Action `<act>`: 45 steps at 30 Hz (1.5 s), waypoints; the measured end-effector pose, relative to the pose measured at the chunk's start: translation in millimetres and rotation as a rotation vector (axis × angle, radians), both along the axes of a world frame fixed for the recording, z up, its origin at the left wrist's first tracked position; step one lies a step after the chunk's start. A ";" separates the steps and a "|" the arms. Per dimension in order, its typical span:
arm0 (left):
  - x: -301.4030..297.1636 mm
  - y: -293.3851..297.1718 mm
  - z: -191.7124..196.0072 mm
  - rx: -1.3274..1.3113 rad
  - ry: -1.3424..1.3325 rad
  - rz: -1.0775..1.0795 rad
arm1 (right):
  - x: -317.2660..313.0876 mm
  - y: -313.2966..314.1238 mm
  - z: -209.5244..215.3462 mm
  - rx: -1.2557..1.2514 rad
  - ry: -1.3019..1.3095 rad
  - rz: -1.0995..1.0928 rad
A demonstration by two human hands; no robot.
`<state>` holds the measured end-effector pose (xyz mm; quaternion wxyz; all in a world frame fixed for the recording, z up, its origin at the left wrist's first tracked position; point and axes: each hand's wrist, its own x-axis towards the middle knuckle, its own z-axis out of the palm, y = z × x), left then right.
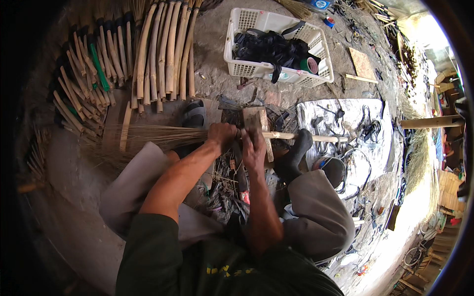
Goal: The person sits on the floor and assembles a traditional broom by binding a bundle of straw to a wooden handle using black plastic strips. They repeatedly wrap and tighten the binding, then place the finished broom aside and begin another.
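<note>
A broom lies crosswise in front of me, its brown bristles (163,135) spreading left and its bamboo handle (321,137) pointing right. My left hand (222,136) is closed around the broom's neck, where bristles and handle meet. Just right of it, my right hand (253,148) is bent over the handle, its fingers curled and smeared by motion. A dark blurred shape at its fingertips is too unclear to name. Beneath the handle, a wooden block (268,148) stands between my feet. My dark-covered right foot (296,155) is against the handle.
Bamboo-handled brooms (163,54) are stacked at the far left. A white plastic basket (316,42) holds black strips and a tape roll (309,65). To the right, a pale sheet (316,111) carries black scraps beside a dark round container (332,170). Debris litters the floor.
</note>
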<state>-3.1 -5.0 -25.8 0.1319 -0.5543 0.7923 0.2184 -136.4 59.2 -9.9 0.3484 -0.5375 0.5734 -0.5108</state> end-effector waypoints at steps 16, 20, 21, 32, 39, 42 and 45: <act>13.7 -33.8 19.9 0.328 0.150 0.048 | -33.7 -64.9 -32.3 0.156 0.259 0.393; 11.2 -6.8 25.6 -0.251 0.121 -0.059 | -33.9 -52.4 -27.6 0.000 0.041 0.333; 11.6 -6.0 26.5 -0.222 0.141 -0.033 | -33.7 -50.5 -27.2 -0.033 0.023 0.323; 26.2 -14.9 25.6 -0.005 0.439 0.073 | -38.5 -49.8 -23.9 0.067 0.043 0.343; 28.2 -28.6 14.5 0.149 0.460 0.150 | -38.0 -70.8 -43.7 0.307 -0.089 0.481; 24.6 -33.0 12.2 0.236 0.471 0.231 | -48.5 -103.3 -23.2 0.444 0.149 0.656; 21.7 -34.9 13.1 0.260 0.437 0.317 | -94.5 -151.6 30.6 0.346 0.502 0.561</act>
